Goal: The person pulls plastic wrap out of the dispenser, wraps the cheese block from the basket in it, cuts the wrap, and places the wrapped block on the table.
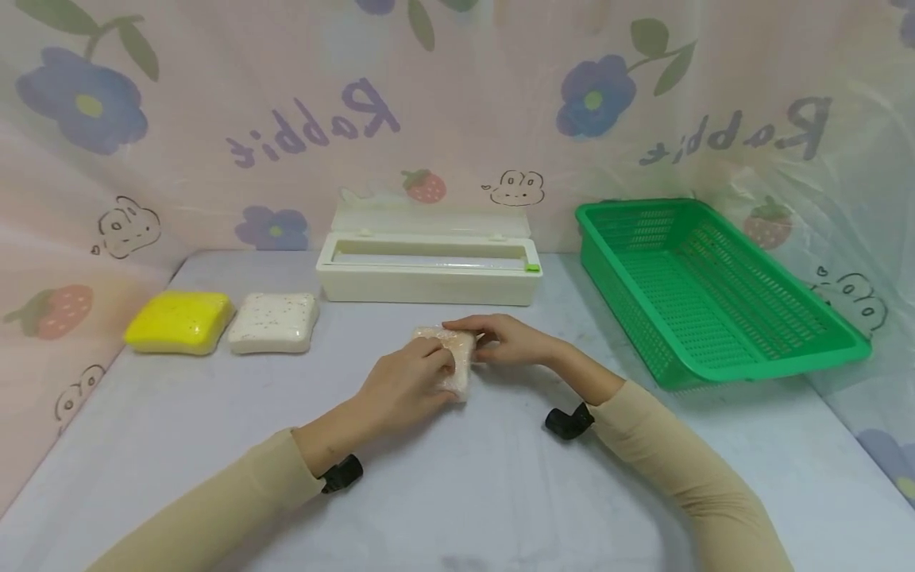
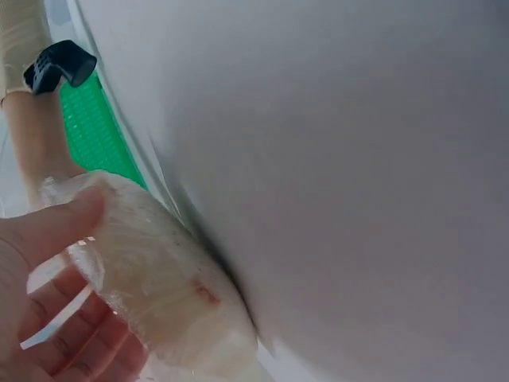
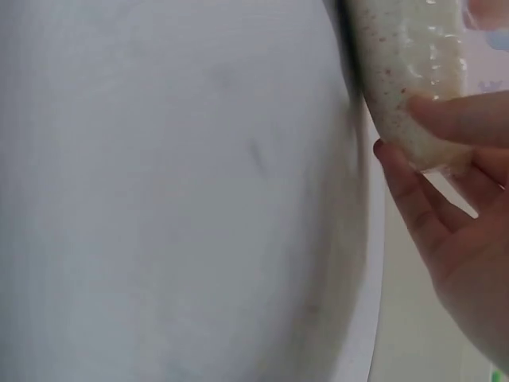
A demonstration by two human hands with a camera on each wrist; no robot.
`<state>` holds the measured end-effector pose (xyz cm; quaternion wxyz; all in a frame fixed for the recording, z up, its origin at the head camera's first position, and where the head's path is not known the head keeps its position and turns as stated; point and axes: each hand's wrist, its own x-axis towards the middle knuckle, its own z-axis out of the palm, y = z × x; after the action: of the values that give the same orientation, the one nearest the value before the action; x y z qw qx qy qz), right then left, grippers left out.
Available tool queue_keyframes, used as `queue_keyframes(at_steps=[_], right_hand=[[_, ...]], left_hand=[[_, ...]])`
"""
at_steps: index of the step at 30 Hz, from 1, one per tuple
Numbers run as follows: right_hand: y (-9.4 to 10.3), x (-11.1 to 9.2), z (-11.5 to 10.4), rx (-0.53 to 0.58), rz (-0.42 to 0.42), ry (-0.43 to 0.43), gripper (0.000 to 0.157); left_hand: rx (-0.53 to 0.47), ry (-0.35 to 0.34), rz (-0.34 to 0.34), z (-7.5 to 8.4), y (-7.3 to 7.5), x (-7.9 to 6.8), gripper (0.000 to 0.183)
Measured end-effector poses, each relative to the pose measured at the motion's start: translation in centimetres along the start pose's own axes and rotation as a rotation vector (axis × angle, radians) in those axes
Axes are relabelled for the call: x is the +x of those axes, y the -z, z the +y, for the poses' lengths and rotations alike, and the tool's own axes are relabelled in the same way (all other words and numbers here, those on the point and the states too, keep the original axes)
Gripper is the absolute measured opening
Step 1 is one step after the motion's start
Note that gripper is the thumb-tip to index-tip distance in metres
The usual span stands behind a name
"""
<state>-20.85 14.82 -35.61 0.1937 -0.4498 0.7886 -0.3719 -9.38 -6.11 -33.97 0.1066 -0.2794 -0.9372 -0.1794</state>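
A cream block with reddish specks (image 1: 461,367), wrapped in crinkled clear film, sits at the middle of the table between both hands. My left hand (image 1: 411,385) grips it from the left, its fingers bent over the top and the thumb at the near edge. In the left wrist view, that thumb lies on the film of the block (image 2: 171,278). From the right, my right hand (image 1: 511,340) pinches the block's far right corner. The right wrist view has the right thumb on the face of the block (image 3: 406,56) and a fingertip at its edge.
Behind the hands stands a white cling film dispenser (image 1: 429,286), lid raised, with a green slider. A yellow cushion-shaped block (image 1: 179,322) and a white speckled one (image 1: 275,322) lie at left. On the right is a green plastic basket (image 1: 625,310). A printed curtain (image 1: 457,103) surrounds the table.
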Motion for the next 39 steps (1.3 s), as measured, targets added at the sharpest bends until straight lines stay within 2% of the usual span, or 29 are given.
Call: queue_keyframes(at_steps=[5, 12, 17, 19, 22, 28, 31, 35, 39], right_hand=[[0.3, -0.5, 0.0, 0.050, 0.018, -0.002, 0.052], [0.6, -0.8, 0.1, 0.136, 0.047, 0.003, 0.044], [0.5, -0.9, -0.4, 0.258, 0.110, -0.107, 0.039], [0.5, -0.9, -0.6, 0.292, 0.149, -0.162, 0.038], [0.3, -0.6, -0.8, 0.286, 0.202, -0.227, 0.037], [-0.6, 0.0, -1.6, 0.317, 0.310, -0.317, 0.038], [-1.1, 0.2, -2.2, 0.360, 0.357, -0.338, 0.043], [-1.7, 0.2, -2.8, 0.419, 0.378, -0.306, 0.058], [-1.9, 0.0, -3.0, 0.449, 0.364, -0.205, 0.074]], left_hand=[[-0.095, 0.018, 0.042, -0.4, 0.5, -0.5, 0.029], [-0.218, -0.006, 0.167, -1.4, 1.1, -0.8, 0.025], [-0.332, 0.052, 0.274, -2.2, 1.2, -0.8, 0.022], [-0.404, 0.086, 0.316, -2.5, 1.3, -0.8, 0.022], [-0.483, 0.167, 0.344, -2.9, 1.4, -0.8, 0.023], [-0.567, 0.388, 0.322, -3.3, 1.8, -0.8, 0.028], [-0.619, 0.465, 0.315, -3.5, 1.9, -0.6, 0.031], [-0.683, 0.537, 0.303, -3.7, 2.2, -0.5, 0.031], [-0.720, 0.605, 0.297, -3.9, 2.6, -0.6, 0.032]])
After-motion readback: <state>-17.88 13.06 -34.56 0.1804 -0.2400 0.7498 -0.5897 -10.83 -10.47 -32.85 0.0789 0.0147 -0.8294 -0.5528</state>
